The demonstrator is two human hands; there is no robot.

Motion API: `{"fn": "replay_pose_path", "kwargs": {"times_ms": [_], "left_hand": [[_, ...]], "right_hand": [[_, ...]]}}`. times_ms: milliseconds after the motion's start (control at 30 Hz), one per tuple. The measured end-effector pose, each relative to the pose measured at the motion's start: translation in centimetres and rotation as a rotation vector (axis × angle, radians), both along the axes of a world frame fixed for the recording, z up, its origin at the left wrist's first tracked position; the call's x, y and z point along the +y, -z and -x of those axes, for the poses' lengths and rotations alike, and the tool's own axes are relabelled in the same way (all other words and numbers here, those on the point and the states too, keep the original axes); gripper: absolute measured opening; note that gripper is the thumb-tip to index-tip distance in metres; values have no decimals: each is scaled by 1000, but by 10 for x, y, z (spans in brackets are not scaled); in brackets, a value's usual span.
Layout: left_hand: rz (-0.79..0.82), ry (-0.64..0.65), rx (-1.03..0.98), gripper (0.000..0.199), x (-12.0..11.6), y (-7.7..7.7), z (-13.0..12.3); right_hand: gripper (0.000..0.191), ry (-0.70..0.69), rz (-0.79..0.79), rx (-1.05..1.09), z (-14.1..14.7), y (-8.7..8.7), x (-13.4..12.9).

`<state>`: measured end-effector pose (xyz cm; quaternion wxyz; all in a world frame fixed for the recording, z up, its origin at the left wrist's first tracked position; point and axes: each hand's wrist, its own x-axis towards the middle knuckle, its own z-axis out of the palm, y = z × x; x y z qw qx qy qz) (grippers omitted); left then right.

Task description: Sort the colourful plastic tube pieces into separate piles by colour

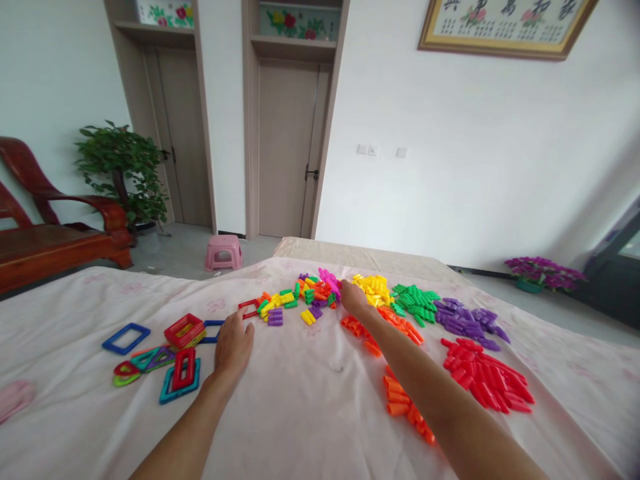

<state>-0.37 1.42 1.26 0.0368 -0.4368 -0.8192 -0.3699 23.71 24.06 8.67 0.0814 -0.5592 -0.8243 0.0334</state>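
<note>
My left hand is at the left of the mixed pile, its fingers closed at the near edge of a red square magnetic tile. My right hand reaches to the far side, fingers curled beside a cluster of pink pieces; its fingertips are partly hidden, and what they grip cannot be made out. Between the hands lies a mixed pile of plastic bullet-shaped building pieces in yellow, green, orange and purple. A blue tile lies just behind my left hand.
Sorted heaps of yellow, green, purple, red and orange pieces lie right. Magnetic tiles lie left. A cloth covers the surface. Beyond are a pink stool and wooden chair.
</note>
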Motion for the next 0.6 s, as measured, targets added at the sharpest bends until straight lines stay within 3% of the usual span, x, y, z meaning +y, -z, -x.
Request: {"fn": "replay_pose_path", "kwargs": {"times_ms": [367, 433, 600], "left_hand": [[-30, 16, -27, 44, 1, -5, -2], [-27, 7, -29, 44, 1, -6, -3], [1, -16, -61, 47, 3, -5, -4]], "right_hand": [[26, -317, 0, 17, -6, 5, -80], [28, -310, -19, 57, -7, 0, -76], [33, -55, -66, 51, 9, -21, -30]]}}
